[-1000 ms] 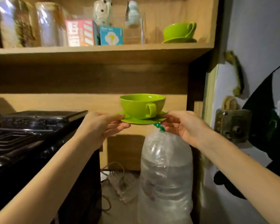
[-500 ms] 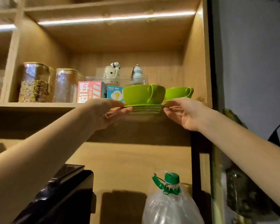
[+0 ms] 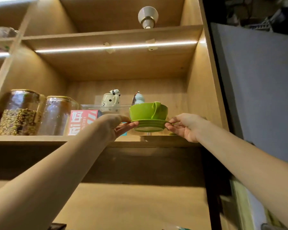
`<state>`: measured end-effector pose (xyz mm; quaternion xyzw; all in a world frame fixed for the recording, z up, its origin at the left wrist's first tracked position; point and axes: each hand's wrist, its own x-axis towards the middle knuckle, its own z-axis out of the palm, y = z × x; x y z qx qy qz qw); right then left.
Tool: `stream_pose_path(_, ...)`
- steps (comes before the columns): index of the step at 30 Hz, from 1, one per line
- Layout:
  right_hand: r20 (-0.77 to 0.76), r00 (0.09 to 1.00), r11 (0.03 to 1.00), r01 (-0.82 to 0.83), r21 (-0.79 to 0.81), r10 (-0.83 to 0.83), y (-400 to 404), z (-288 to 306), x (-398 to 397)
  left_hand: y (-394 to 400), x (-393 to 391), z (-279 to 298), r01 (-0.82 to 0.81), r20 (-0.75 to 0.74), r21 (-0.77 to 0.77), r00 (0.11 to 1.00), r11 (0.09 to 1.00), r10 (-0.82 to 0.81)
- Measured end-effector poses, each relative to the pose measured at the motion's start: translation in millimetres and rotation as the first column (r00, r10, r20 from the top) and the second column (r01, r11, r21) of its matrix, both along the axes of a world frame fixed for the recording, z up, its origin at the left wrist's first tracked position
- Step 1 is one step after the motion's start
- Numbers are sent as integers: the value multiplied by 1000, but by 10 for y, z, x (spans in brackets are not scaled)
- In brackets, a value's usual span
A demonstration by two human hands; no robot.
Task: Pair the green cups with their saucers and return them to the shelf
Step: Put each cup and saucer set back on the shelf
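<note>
A green cup (image 3: 148,111) sits on its saucer (image 3: 149,125), and the pair is held up over the front of the shelf (image 3: 40,138), clear of the board, with the saucer's underside showing from below. The left hand (image 3: 116,124) pinches the saucer's left rim, thumb on top and fingers under; the right hand (image 3: 184,126) pinches the right rim the same way, so both hands are closed on the saucer and neither touches the cup. The cup's handle faces the camera, slightly right of centre. To land it well, I would keep the saucer level so the cup does not slide, carry it in past the shelf edge, then lower it until the foot sits flat before letting go. The free spot looks to be at the right end, between the red box (image 3: 81,121) and the side wall; a sliver of green (image 3: 172,134) by the right hand may be another saucer, though I cannot tell for sure. The 2 jars (image 3: 17,112) stand well to the left and are no obstacle. Release both rims together, fingers sliding out sideways, so the saucer is not tipped.
</note>
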<state>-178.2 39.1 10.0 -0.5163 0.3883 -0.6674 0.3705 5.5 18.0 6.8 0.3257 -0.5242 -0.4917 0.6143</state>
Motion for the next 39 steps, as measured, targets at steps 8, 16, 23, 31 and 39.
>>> stream_pose_path(8, -145, 984, 991, 117, 70, -105, -292, 49, 51, -392, -9, -32, -28, 1, 11, 1000, 1000, 28)
stream_pose_path(16, -158, 972, 981, 184, 55, -174, -516, -11, 68, -591, -59, -51, -45, -18, 19, 999, 999, 46)
stream_pose_path(23, -361, 895, 955, 293, 34, -262, -592, -13, 136, -573, -199, -113, -29, -132, 22, 991, 999, 31)
stream_pose_path(31, -421, 329, 531, 428, -731, -845, -352, -373, 81, -639, -179, -374, -554, -48, -515, 781, 654, 623)
stream_pose_path(39, -666, 55, 661, 212, -720, -744, -524, -709, -14, -800, -371, -863, -300, 189, -894, 423, 334, 886)
